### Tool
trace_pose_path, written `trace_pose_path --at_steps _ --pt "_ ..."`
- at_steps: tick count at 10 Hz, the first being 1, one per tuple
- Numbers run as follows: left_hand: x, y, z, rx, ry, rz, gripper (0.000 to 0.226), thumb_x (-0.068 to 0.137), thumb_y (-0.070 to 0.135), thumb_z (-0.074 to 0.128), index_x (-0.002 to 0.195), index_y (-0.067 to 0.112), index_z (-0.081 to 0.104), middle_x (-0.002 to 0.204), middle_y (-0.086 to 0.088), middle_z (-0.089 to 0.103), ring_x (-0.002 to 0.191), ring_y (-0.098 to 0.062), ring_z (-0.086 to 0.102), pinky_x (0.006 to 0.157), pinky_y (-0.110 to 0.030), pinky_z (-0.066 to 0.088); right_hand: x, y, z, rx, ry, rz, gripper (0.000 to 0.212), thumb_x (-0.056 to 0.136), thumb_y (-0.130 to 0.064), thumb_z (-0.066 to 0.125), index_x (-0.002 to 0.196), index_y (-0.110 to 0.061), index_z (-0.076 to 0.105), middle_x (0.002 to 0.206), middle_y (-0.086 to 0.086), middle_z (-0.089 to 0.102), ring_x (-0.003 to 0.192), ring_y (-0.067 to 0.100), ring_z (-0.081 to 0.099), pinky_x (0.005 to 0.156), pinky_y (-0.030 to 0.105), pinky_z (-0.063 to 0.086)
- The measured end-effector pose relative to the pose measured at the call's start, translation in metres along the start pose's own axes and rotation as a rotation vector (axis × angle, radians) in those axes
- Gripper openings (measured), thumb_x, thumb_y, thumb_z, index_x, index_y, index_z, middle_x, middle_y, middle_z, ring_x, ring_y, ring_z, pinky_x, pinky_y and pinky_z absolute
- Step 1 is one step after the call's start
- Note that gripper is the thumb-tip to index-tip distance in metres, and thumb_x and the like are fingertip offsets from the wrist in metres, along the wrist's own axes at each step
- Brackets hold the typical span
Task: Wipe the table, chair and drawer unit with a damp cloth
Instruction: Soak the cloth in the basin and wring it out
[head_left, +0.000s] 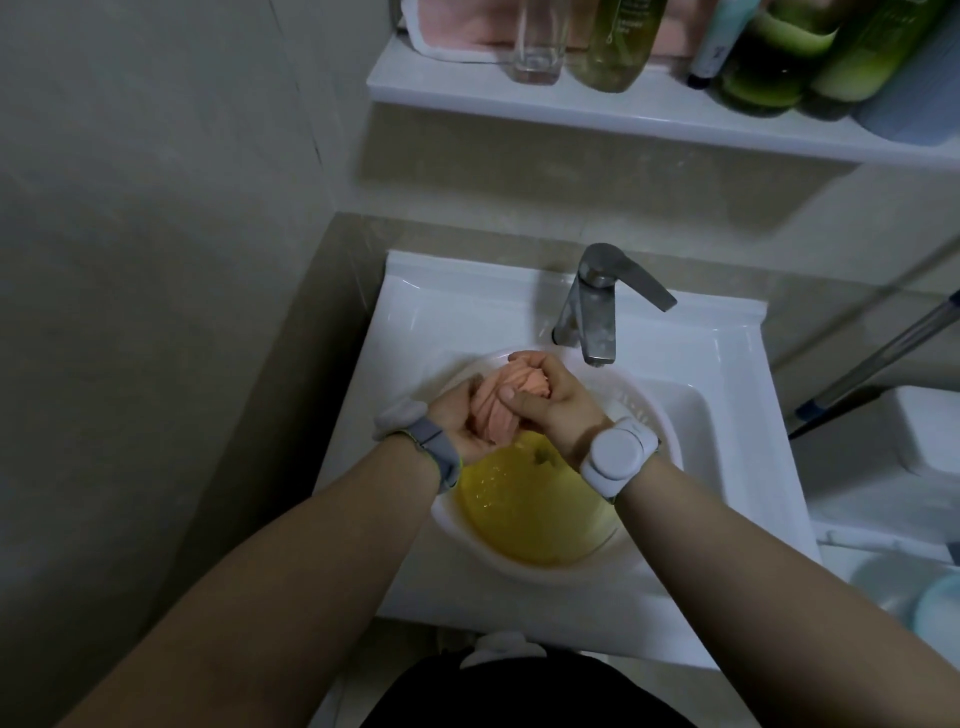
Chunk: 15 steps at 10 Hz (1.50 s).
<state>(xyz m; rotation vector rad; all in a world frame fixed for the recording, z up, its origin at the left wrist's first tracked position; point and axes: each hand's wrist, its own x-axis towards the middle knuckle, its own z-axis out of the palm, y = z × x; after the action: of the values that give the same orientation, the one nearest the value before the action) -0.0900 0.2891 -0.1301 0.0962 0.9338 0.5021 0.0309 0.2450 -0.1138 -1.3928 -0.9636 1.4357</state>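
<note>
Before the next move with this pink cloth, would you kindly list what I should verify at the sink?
1. Grip: left hand and right hand both curl round the cloth: ok.
2. Cloth bunched and twisted for wringing: ok.
3. Cloth held over the basin, so drips should fall inside: ok.
4. Tap off, no stream visible: ok.
5. Cloth only damp, no longer dripping: cannot tell.
6. Basin water clean; it looks yellow, perhaps from the bowl itself: cannot tell.
</note>
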Motion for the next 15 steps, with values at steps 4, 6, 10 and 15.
trace_pose_path --at_steps 4,6,10,15 --pt "0.003 -0.013 0.003 -0.125 0.000 -0.007 0.053 0.092 0.047 0.043 0.119 0.004 0.060 0.101 -0.015 0.069 0.074 -0.026 0.069 0.062 -0.035 0.058 0.014 0.036 -0.013 0.235 0.065 0.288 0.074 0.073 -0.059 0.060 0.129 -0.012 0.052 0.125 0.012 0.061 0.113 0.024 0.058 0.084 0.034 0.054" --pt "0.004 -0.020 0.003 0.120 -0.102 -0.035 0.055 0.070 0.065 0.060 0.102 0.021 0.070 0.089 0.004 0.071 0.069 -0.008 0.066 0.059 -0.018 0.050 0.031 0.030 -0.011 0.327 0.164 0.324 0.046 0.088 -0.049 0.056 0.110 -0.010 0.064 0.107 0.013 0.069 0.104 0.024 0.065 0.092 0.036 0.050" --pt "0.000 -0.012 0.005 0.683 -0.101 0.073 0.013 0.086 0.029 0.061 0.090 0.017 0.057 0.070 -0.003 0.058 0.061 -0.015 0.052 0.059 -0.024 0.042 0.045 -0.010 -0.016 -0.277 0.092 0.190 0.022 0.083 -0.007 0.065 0.070 -0.017 0.050 0.060 -0.004 0.054 0.050 0.005 0.054 0.047 0.010 0.044" --pt "0.010 -0.037 0.002 1.394 0.392 0.588 0.047 0.085 0.032 0.062 0.064 0.033 0.020 0.067 0.017 0.024 0.058 0.005 0.020 0.052 -0.012 0.021 0.065 0.015 -0.010 -0.800 0.022 0.337 0.016 0.089 -0.024 0.060 0.093 -0.016 0.047 0.088 0.001 0.050 0.077 0.016 0.049 0.067 0.018 0.041"
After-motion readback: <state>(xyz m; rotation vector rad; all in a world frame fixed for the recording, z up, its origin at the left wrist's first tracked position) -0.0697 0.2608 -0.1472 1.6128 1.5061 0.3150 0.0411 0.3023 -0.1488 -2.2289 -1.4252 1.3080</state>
